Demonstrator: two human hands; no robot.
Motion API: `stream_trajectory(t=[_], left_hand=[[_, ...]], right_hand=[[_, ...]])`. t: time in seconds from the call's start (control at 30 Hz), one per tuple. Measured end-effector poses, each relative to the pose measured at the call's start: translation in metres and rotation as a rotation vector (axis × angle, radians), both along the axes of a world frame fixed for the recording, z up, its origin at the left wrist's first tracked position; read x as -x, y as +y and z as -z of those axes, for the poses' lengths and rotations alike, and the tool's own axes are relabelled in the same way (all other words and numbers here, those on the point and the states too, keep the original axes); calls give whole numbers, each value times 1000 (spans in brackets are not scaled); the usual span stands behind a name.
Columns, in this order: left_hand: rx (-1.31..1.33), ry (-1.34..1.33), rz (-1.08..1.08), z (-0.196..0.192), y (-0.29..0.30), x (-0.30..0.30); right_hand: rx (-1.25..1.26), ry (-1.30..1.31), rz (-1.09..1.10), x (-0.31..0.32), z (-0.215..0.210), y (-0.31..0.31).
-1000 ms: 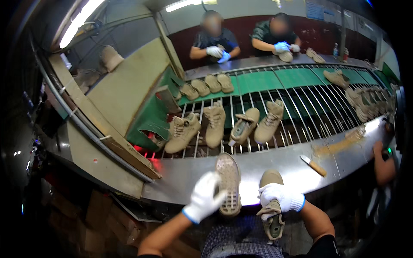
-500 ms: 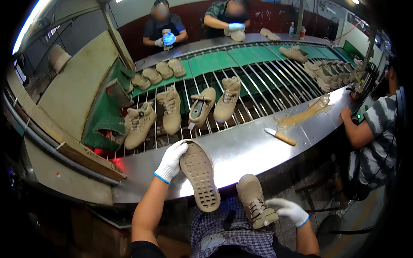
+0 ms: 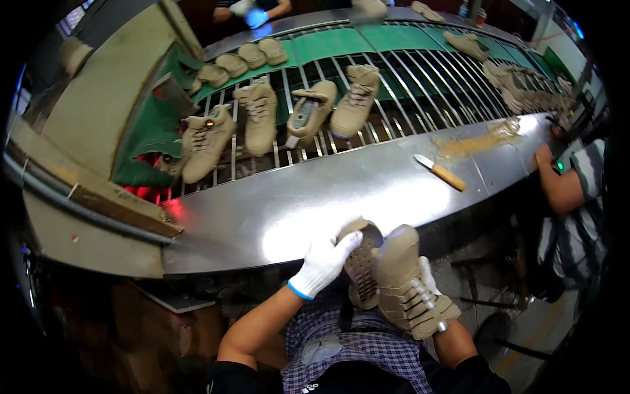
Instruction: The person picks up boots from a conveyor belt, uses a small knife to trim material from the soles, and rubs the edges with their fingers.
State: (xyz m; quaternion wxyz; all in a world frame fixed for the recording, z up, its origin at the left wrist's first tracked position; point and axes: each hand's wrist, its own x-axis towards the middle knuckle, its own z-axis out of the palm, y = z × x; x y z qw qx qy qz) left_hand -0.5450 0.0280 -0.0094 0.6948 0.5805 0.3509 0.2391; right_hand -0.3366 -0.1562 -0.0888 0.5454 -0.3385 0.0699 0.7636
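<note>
Over the worker's plaid-covered lap (image 3: pixel 367 351), a tan sole (image 3: pixel 363 270) and a laced tan shoe (image 3: pixel 399 259) are held close together, toes pointing away from the body, apparently so that the sole's hollow, perforated side stays in view. The left hand (image 3: pixel 326 259) pinches the sole's toe end, thumb over the rim, while the right hand (image 3: pixel 426 272) is mostly hidden behind the shoe, so I cannot tell how its fingers close. Beyond, a steel ledge (image 3: pixel 223 220) bearing a wooden-handled knife (image 3: pixel 441 173) separates them from the racked shoes (image 3: pixel 355 105), with a neighbour's arm (image 3: pixel 559 187) at right.
</note>
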Motion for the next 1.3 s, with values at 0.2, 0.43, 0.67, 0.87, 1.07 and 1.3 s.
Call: stream_trajectory(t=[0.2,0.43,0.67,0.87,1.07,1.3], left_hand=[[-204,-160,91,28,-26,0],[-327,-32,141,18,-17,-1],[-434,145,-56,-4,-26,8],[-278,55,-146,12,-30,24],[-257,185,-97,8,-26,39],[-301,196,-89,2,-20,42]], right_hand=[[-105,-97,-66,18,11,-42],[-89,-18,77,30,-31,-25],[-398,-2,329,-13,-10,-48],[-12,-89,684,-68,25,-80],[9,-132,737,-52,67,-35],[-46,15,831,-8,36,29]])
